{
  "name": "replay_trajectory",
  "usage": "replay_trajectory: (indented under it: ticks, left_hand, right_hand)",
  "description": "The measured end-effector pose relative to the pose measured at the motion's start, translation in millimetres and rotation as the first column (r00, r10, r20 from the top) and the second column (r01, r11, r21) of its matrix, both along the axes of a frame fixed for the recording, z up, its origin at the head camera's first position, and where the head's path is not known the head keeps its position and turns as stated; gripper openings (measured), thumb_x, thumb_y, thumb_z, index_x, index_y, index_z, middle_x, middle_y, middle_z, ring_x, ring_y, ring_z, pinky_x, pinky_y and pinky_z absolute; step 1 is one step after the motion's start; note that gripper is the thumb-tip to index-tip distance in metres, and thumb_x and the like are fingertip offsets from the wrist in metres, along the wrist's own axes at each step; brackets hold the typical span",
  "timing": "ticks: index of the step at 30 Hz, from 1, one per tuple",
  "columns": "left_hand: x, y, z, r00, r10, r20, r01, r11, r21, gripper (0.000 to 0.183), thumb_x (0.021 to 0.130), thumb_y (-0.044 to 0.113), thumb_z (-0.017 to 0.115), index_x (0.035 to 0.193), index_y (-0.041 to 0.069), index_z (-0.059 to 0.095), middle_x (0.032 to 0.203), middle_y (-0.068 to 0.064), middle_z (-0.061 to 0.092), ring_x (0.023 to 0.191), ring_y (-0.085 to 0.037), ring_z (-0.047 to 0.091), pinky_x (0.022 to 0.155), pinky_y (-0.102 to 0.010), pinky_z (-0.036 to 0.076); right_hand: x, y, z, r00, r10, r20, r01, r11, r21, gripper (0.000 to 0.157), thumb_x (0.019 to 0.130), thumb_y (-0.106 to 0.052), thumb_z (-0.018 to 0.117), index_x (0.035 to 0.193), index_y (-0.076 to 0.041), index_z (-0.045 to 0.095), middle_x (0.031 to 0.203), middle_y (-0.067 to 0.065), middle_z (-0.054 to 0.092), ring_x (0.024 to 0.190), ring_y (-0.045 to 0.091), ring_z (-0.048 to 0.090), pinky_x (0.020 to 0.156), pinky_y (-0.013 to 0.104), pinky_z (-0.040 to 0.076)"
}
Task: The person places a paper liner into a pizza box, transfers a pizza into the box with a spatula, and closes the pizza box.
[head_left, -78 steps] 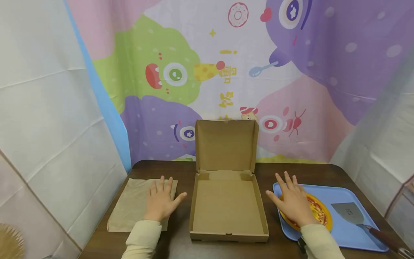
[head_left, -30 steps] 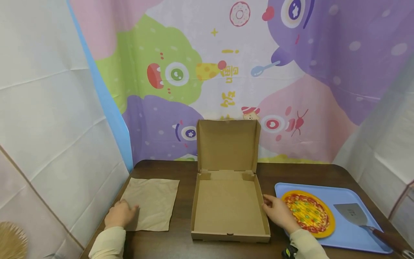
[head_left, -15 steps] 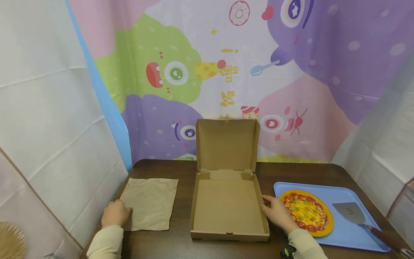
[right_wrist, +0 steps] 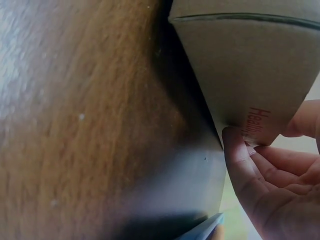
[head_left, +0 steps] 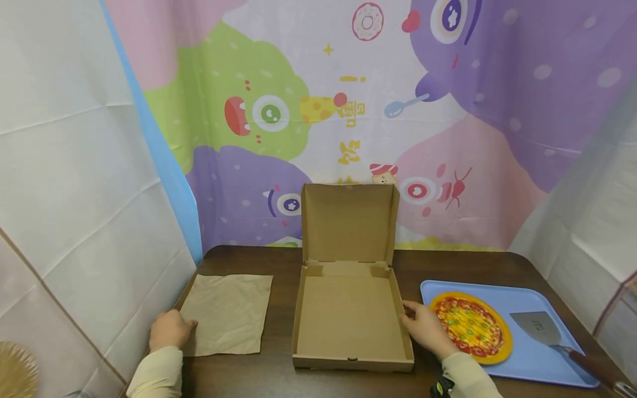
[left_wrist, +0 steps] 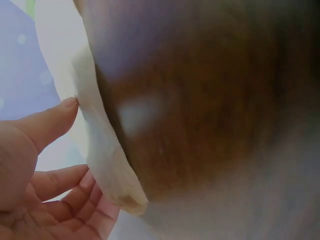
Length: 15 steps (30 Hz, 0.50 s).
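An open cardboard pizza box point(head_left: 348, 318) stands in the middle of the table, its lid point(head_left: 350, 222) raised at the back. My right hand point(head_left: 427, 329) pinches the box's right side wall; in the right wrist view the thumb and fingers point(right_wrist: 239, 157) lie on opposite sides of the cardboard. To the left lies a flat piece of brown paper point(head_left: 229, 312); whether it is a sheet or a bag I cannot tell. My left hand point(head_left: 170, 330) holds its left edge, the thumb on one face in the left wrist view and the fingertips partly hidden behind it.
On the right, a blue tray point(head_left: 527, 362) bears a pizza point(head_left: 471, 326) with an orange rim and a metal turner point(head_left: 539, 327), whose dark handle overhangs the tray. A cartoon curtain point(head_left: 239, 99) hangs behind the dark wooden table point(head_left: 278, 381). Something straw-coloured point(head_left: 17, 369) shows at lower left.
Both hands were spread over the paper and the pizza. The left moved left to the paper's edge, the right moved left onto the box wall. Lately only the left hand shifts slightly left.
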State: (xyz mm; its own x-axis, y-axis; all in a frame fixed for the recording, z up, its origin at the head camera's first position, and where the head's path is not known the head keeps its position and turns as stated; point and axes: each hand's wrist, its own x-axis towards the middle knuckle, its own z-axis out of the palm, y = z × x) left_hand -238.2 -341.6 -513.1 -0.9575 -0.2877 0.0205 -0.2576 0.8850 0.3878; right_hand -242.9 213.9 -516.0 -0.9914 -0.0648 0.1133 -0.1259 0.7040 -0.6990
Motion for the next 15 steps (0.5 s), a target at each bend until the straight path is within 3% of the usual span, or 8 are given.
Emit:
replay_trajectory:
  ticks: [11, 15]
  left_hand:
    - [2.1, -7.7, 3.0, 1.000, 0.006, -0.013, -0.006, 0.999, 0.034, 0.036, 0.084, 0.013, 0.064, 0.091, -0.022, 0.061, 0.094, -0.044, 0.059, 0.086, -0.058, 0.059, 0.074, -0.060, 0.050]
    - [6.2, -8.0, 4.9, 0.999, 0.018, -0.035, -0.016, 0.998, 0.059, 0.026, 0.082, 0.009, 0.058, 0.081, -0.017, 0.063, 0.091, -0.042, 0.060, 0.085, -0.057, 0.059, 0.072, -0.059, 0.049]
  right_hand:
    - [-0.9, 0.1, -1.1, 1.000, -0.003, 0.000, 0.003, 1.000, 0.011, 0.038, 0.087, -0.003, 0.062, 0.120, 0.015, 0.060, 0.099, 0.020, 0.071, 0.089, 0.027, 0.067, 0.079, 0.042, 0.055]
    - [-0.9, 0.3, -1.3, 1.000, -0.002, 0.001, 0.002, 1.000, 0.016, 0.038, 0.087, -0.003, 0.062, 0.120, 0.015, 0.060, 0.100, 0.020, 0.071, 0.090, 0.027, 0.067, 0.080, 0.043, 0.056]
